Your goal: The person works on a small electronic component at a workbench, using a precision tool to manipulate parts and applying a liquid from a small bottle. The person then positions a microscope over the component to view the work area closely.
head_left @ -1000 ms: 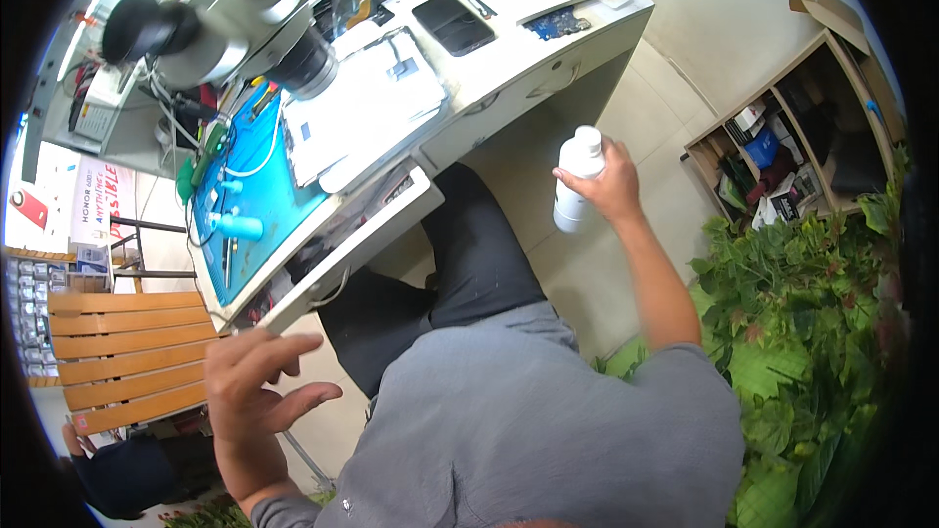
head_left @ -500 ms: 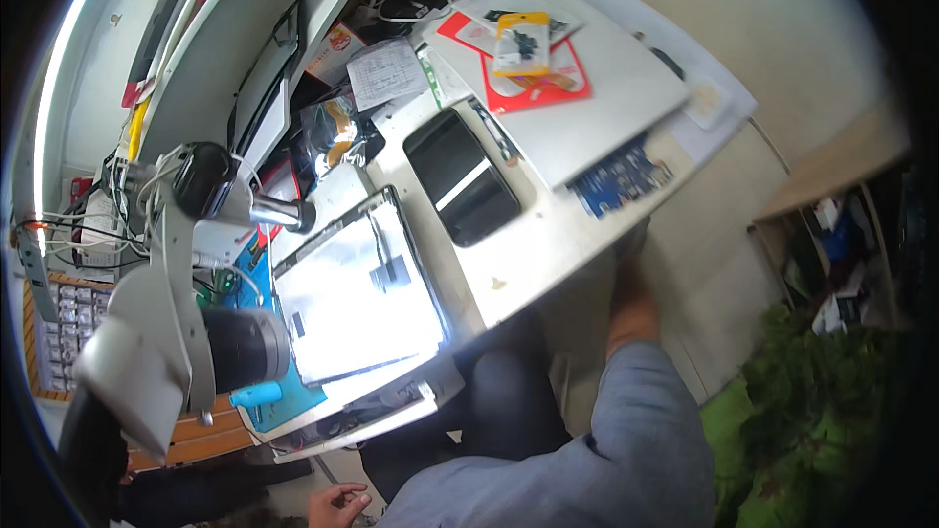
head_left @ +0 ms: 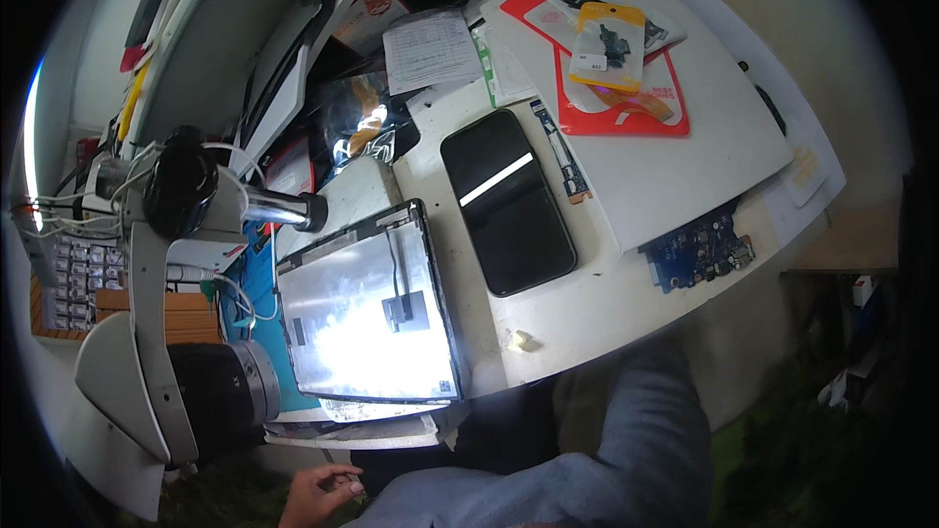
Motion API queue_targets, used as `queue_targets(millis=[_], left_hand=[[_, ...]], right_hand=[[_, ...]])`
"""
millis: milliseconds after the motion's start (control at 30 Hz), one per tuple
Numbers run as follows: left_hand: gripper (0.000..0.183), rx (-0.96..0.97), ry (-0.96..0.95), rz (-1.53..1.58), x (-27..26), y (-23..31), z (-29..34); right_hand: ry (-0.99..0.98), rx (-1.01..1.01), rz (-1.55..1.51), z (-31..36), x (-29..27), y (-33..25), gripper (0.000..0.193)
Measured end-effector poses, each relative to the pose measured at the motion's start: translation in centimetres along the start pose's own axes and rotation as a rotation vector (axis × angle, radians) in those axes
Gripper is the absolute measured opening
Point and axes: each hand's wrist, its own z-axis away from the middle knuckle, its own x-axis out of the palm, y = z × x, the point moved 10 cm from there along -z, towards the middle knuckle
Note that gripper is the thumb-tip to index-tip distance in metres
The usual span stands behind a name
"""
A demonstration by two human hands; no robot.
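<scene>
My left hand (head_left: 321, 494) is low at the bottom edge, in front of the desk, with its fingers loosely bent and apart; nothing shows clearly in it. From the lower right my right arm, in a grey-blue sleeve (head_left: 653, 401), reaches toward the desk's front edge, and the hand itself is hidden. On the desk above my left hand lies a laptop lid panel (head_left: 342, 284), silver inside a black frame, brightly lit. A black smartphone (head_left: 504, 225) lies face up to its right. Nearest to my right arm is a blue circuit board (head_left: 690, 252), partly under a white slab (head_left: 675, 176).
A microscope (head_left: 220, 386) on a pale arm stands at the left. Red and yellow packets (head_left: 611, 44) lie on the slab. Beside the phone is a narrow board strip (head_left: 560, 152). A small cream-coloured piece (head_left: 520, 340) sits near the desk's front edge. Papers (head_left: 430, 49) lie behind.
The view has shifted, so the phone, slab and packets appear farther right. My right forearm and wrist, visible before, are out of sight below the desk edge. My left hand stays low.
</scene>
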Motion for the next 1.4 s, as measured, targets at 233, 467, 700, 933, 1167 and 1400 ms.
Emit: queue_targets(millis=[233, 467, 700, 933, 1167, 1400], left_hand=[[0.031, 0.348, -0.152, -0.056, 0.4, 0.5, -0.3], [0.031, 0.693, -0.219, -0.413, 0.4, 3.9, 2.4], [0.03, 1.066, -0.132, -0.439, -2.6, 4.9, 7.7], [0.028, 1.225, 0.333, -0.225, -14.5, 2.2, 8.8], [0.024, 1.083, 0.559, 0.364, -23.6, -3.9, 0.6], [0.025, 0.982, 0.599, 0.113, -22.2, -3.4, -6.1]], right_hand=[[-0.141, -0.08, 0.102, 7.5, 1.7, 2.3, 0.085], [-0.346, -0.228, 0.216, 20.0, 4.0, 7.0, 0.085], [-0.434, -0.335, 0.247, 26.3, -8.8, 6.0, 0.081], [-0.245, -0.681, 0.033, 31.9, -24.9, -8.3, 0.048], [-0.287, -1.256, -0.265, 45.9, -29.7, -27.4, 0.036], [-0.486, -1.742, -0.555, 58.7, -27.1, -41.0, 0.038]])
